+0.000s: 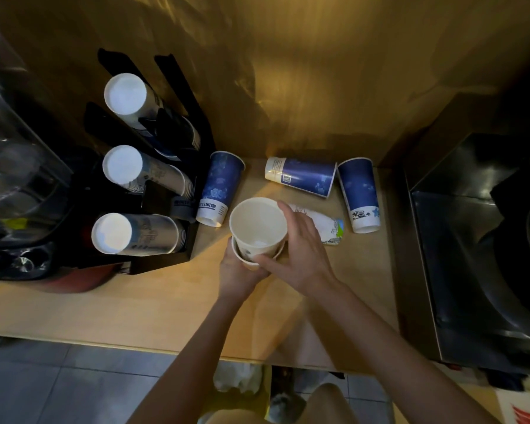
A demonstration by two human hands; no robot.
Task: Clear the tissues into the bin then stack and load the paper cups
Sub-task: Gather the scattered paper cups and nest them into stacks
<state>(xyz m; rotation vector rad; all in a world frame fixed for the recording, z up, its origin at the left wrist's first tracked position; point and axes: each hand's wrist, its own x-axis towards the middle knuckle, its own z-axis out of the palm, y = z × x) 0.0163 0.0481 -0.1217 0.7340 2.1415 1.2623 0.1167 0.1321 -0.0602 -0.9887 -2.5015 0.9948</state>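
Observation:
A white paper cup (256, 221) sits partly inside a second white cup (251, 262) above the wooden counter (135, 304). My right hand (300, 252) grips the upper cup. My left hand (236, 275) holds the lower one from below. Another white printed cup (325, 223) lies on its side just behind my right hand. Blue cups stand upside down at the left (216, 188) and at the right (361, 194). A third blue cup (302, 175) lies on its side between them. White tissues (237, 379) lie in the bin (257, 393) under the counter edge.
A black cup dispenser rack (178, 234) at the left holds three tilted stacks of cups (126, 94), (123, 165), (112, 232). A clear appliance (10, 142) stands at far left. A dark metal machine (478, 240) fills the right side. The wall rises right behind the cups.

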